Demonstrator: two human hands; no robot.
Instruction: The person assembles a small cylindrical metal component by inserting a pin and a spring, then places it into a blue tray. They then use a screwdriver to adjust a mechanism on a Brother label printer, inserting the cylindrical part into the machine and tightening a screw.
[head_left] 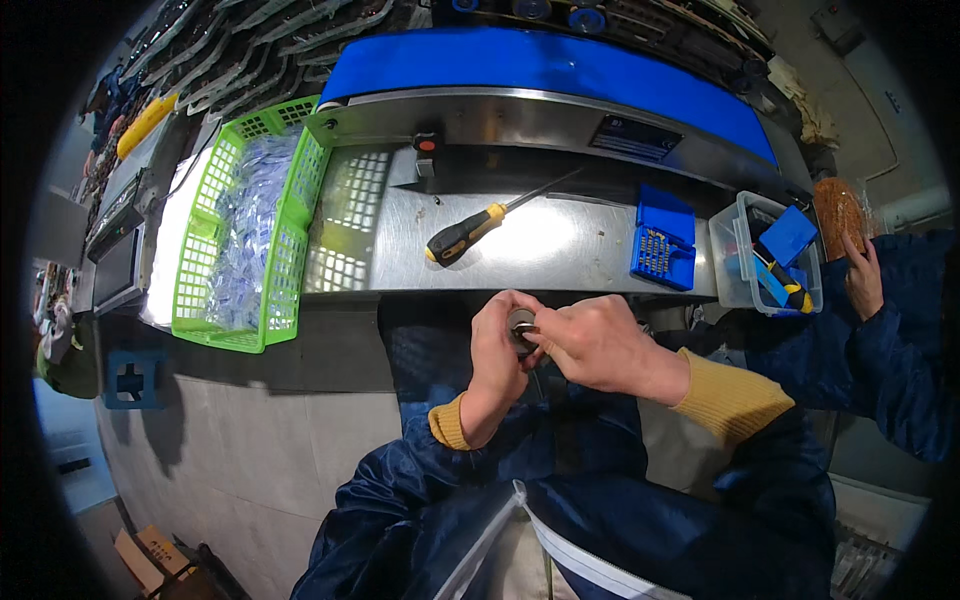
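In front of my lap, my left hand (493, 348) wraps round a short cylindrical piece with a round metallic end (517, 318) facing up. My right hand (605, 345) meets it from the right, its thumb and fingers pressed together at that end. Whatever the right fingertips pinch is too small to make out. On the steel worktop (580, 268) just beyond lies a screwdriver (468, 234) with a black and yellow handle, its shaft pointing to the far right. To its right an open blue bit case (664, 243) holds rows of small bits.
A green basket (268, 325) of clear plastic packets stands on the left. Behind the worktop runs a blue conveyor belt (540, 65) with a red button (427, 144). At right are a clear tub (732, 262) of tools, a brown bundle (836, 215) and another person's hand (863, 277).
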